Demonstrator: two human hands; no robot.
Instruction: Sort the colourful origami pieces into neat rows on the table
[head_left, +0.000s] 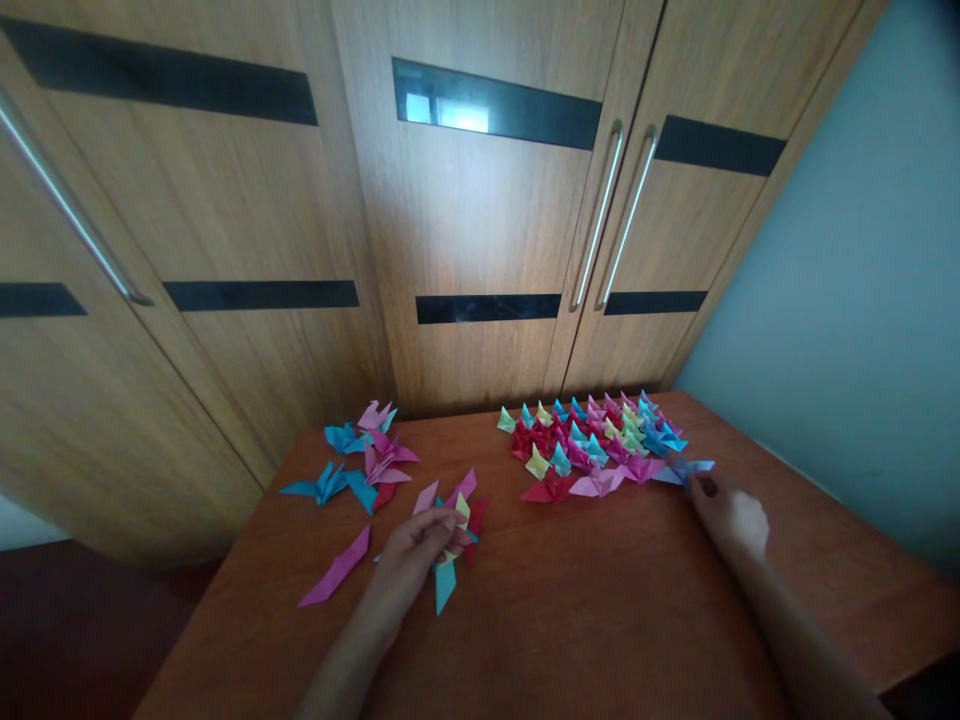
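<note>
Rows of small folded paper cranes (pixel 577 440) in several colours stand at the back right of the wooden table. At the right end of their front row, my right hand (pixel 726 518) pinches the wing of a pale blue crane (pixel 679 470). My left hand (pixel 424 545) is closed on a yellow paper crane (pixel 461 510), over a small pile of folded pieces. Out from under its fingers stick a light blue piece (pixel 445 585), pink ones and a red one (pixel 478 515). Where the yellow crane ends among the pile is hidden by the fingers.
More cranes lie at the back left, among them a blue one (pixel 330 483) and a pink one (pixel 386 455). A flat magenta folded strip (pixel 337 568) is near the left edge of the table (pixel 585 620). Wooden cabinet doors (pixel 480 220) rise behind, with a wall (pixel 840 300) at right.
</note>
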